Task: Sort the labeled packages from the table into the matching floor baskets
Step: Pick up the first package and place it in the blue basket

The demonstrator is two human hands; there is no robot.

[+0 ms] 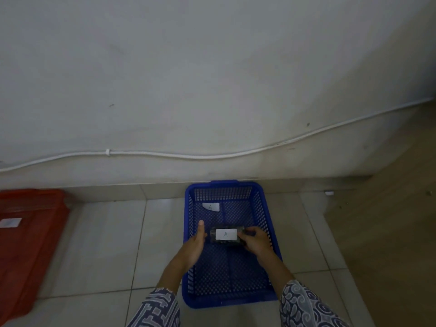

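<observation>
Head view, looking down at a tiled floor (99,244) against a pale wall (212,79).

Item: blue basket (266,223), perforated plastic, centre of scene, far end close to the wall. A white tag marked "A" (210,206) sits on the inside of its far wall.

Item: dark package (226,235), wrapped, with a white label reading "A" (226,234) facing up. Held over the middle of the blue basket, between the two hands; whether it touches the basket floor cannot be told.

Item: left hand (194,246), at the package's left end, palm turned toward it, thumb raised straight up, fingers loosely extended under or beside the package; firm contact cannot be told.

Item: right hand (256,241), fingers curled closed around the package's right end, gripping it.

Item: patterned sleeves (304,305), near edge, both forearms.

Item: red basket (35,232), far left, partly out of frame, with a white label (10,222), writing unreadable.

Item: white cable (188,155), running along the wall base.
</observation>
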